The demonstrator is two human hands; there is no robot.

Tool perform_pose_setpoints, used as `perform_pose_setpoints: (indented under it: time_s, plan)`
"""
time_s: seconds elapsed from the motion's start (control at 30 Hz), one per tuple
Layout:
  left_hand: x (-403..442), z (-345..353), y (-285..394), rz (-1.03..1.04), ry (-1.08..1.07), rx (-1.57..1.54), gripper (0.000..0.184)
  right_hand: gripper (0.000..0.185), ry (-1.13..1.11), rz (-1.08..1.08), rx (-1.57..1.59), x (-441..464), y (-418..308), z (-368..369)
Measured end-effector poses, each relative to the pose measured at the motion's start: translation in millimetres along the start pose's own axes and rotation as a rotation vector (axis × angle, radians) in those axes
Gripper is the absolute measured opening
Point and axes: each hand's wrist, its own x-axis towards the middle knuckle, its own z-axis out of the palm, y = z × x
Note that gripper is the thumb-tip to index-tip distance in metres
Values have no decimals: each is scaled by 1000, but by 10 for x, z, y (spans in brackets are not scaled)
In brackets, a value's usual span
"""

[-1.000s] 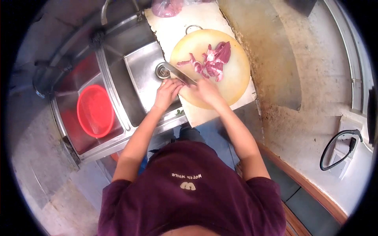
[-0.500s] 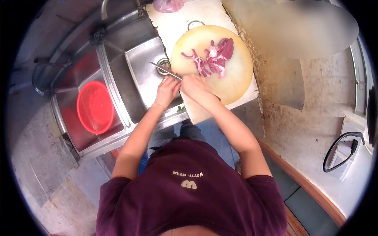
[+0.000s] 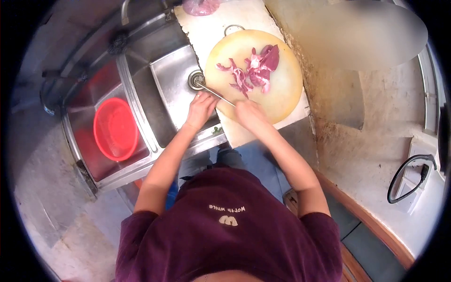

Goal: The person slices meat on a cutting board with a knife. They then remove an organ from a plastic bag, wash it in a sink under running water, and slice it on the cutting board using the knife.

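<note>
My right hand [image 3: 250, 114] is closed around the handle of a knife [image 3: 217, 94] at the near left of the round cutting board [image 3: 286, 96]. The knife's thin blade points up and left, past the board's edge and over the sink. Beside the blade, my left hand [image 3: 201, 109] is held over the sink's rim with its fingers bent together. Whatever those fingers hold, if anything, is hidden. Pieces of raw red meat [image 3: 260, 66] with pale fat lie on the board, beyond both hands.
Left of the board is a steel sink basin [image 3: 171, 77] with a drain [image 3: 195, 80]. A red plastic basin [image 3: 116, 129] sits in the other sink compartment. A plastic bag [image 3: 201, 6] lies behind the board. A stained wall panel [image 3: 336, 101] stands to the right.
My right hand has moved right and slightly toward me, drawing the knife back along its length. My left hand has hardly moved. The meat on the board looks unchanged.
</note>
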Motion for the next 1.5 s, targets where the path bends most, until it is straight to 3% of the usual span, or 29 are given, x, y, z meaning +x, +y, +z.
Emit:
perform_pose_setpoints:
  time_s: [0.17, 0.27, 0.33, 0.37, 0.47, 0.53, 0.63, 0.67, 0.7, 0.73, 0.77, 0.8, 0.83, 0.87, 0.93, 1.03, 1.17, 1.3, 1.4, 1.5]
  plan:
    - [46, -12, 108, -13, -34, -33, 16, 29, 58, 6, 216, 479, 10, 68]
    - [186, 131, 145, -21, -70, -115, 17, 31, 15, -33, 555, 283, 700, 105]
    - [389, 302, 248, 35, -60, -250, 24, 32, 158, 175, 627, 10, 1072, 261]
    - [506, 398, 252, 83, 0, -283, 26, 31, 199, 248, 620, -191, 937, 15]
    - [729, 219, 293, -50, 89, -307, 17, 30, 434, 241, 389, -410, 805, 24]
    - [757, -109, 152, -239, 128, -415, 13, 27, 454, 223, 269, -481, 627, 25]
    - [605, -575, -573, -458, 459, -180, 12, 28, 220, 310, 195, -496, 470, -19]
    - [498, -836, -828, -605, 607, -331, 16, 27, 253, 286, 205, -502, 469, -4]
    - [299, -950, -1403, -525, 852, -173, 23, 27, 290, 267, 219, -492, 485, 17]
    - [100, -1297, -1728, -896, 877, -398, 23, 27, 324, 259, 224, -477, 498, 31]
    - [-323, -1494, -2548, -871, 1012, -238, 24, 27, 313, 275, 256, -469, 486, 10]
    - [-575, -1832, -2937, -1069, 1165, -253, 22, 26, 303, 294, 286, -455, 472, -18]
    - [-706, -2273, -3010, -1236, 1114, -230, 19, 26, 283, 316, 309, -448, 486, -19]
    - [-865, -2587, -3195, -1228, 1288, -672, 15, 26, 281, 319, 279, -430, 460, -16]
    - [-1015, -3106, -3468, -1303, 1187, -700, 16, 25, 277, 337, 217, -426, 410, -24]
    - [-889, -3373, -3725, -1261, 1101, -763, 20, 24, 282, 352, 130, -420, 350, 57]
    - [-657, -3131, -4286, -1248, 996, -955, 29, 28, 254, 424, 50, -417, 177, 5]
    - [-170, -2823, -4213, -1008, 1116, -1272, 40, 26, 239, 457, 11, -415, 188, 36]
    - [-84, -2739, -4252, -933, 1222, -1364, 36, 26, 257, 467, -26, -425, 213, 105]
    - [-189, -2711, -4500, -926, 1160, -1381, 37, 26, 276, 451, -45, -428, 192, 123]
